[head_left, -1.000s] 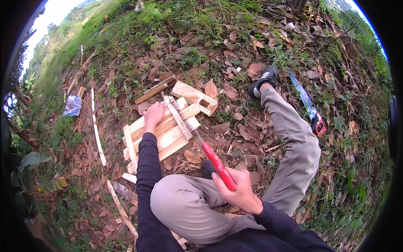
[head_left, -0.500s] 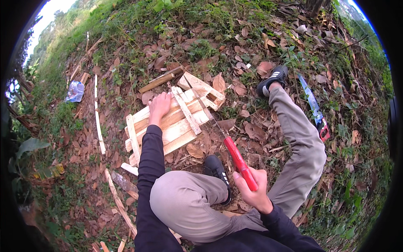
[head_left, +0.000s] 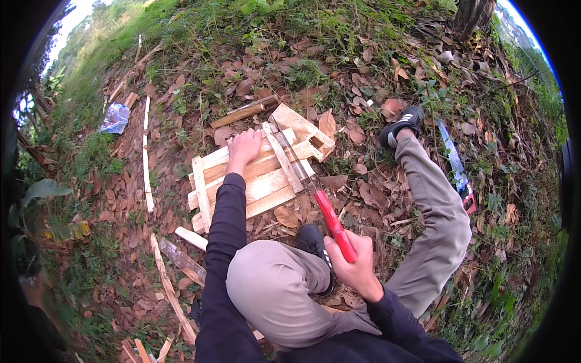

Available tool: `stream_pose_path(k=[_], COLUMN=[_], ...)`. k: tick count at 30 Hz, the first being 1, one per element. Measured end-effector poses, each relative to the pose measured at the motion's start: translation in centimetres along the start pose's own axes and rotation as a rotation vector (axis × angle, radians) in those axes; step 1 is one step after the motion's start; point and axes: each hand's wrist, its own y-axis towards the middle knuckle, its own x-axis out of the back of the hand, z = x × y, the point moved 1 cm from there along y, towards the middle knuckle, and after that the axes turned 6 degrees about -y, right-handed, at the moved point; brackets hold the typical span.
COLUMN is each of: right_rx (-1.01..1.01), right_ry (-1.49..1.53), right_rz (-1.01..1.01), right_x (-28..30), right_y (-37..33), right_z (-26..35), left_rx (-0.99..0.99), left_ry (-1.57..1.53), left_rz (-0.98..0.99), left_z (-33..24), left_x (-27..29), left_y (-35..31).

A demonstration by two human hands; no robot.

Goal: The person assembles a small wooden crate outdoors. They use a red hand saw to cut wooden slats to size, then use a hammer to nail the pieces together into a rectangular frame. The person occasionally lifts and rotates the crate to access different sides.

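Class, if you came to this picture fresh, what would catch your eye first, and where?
Probably the bright red handle near the centre, gripped in the right hand, its thin blade reaching over the pale wooden slats where the left hand rests. Next, perhaps, the bluish-bladed saw, lying to the right beyond the outstretched leg.

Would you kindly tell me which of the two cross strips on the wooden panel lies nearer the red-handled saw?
The right cross strip, close alongside the saw; the left cross strip spans the opposite end of the panel, farther away.
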Motion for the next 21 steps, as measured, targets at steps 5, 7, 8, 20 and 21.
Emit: stream_pose_path(k=[5,7,8,20,21], right_rx=[-0.008,0.028,0.064,0.066,0.040], right_ry=[0.003,-0.023,-0.058,-0.045,-0.042], right_rz=[-0.016,-0.052,-0.078,-0.034,-0.013], right_x=[0.1,-0.5,-0.8,-0.2,-0.2], right_y=[-0.6,0.4,0.6,0.1,-0.6], right_z=[0.2,0.3,-0.2,0.3,0.0], left_rx=[0.000,-0.011,-0.025,-0.009,-0.007], left_ry=[-0.031,-0.033,-0.050,-0.047,-0.053], left_rz=[-0.030,-0.047,-0.031,-0.038,-0.029], left_z=[-1.0,-1.6,-2.0,-0.5,0.1], left_x=[0.3,-0.5,-0.5,-0.3,-0.2], left_y=[-0.4,0.0,0.3,-0.9,-0.6])
